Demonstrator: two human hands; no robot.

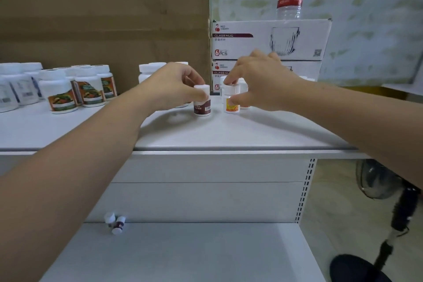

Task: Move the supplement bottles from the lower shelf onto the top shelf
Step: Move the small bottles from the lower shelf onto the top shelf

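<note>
Setting two down at once: our left hand (176,87) pinches the maroon-label bottle (202,107) near its cap, and our right hand (261,82) pinches the yellow-label bottle (231,106). Both stand upright on the top shelf (229,133), apparently seated. We confirm the bases are flat, keep a gap between them, and lift the fingers straight up. Two small bottles (119,224) lie on the lower shelf (194,254), so those come next.

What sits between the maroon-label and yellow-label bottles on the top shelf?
Nothing: the head view shows only bare top shelf between the maroon-label bottle and yellow-label bottle.
</note>
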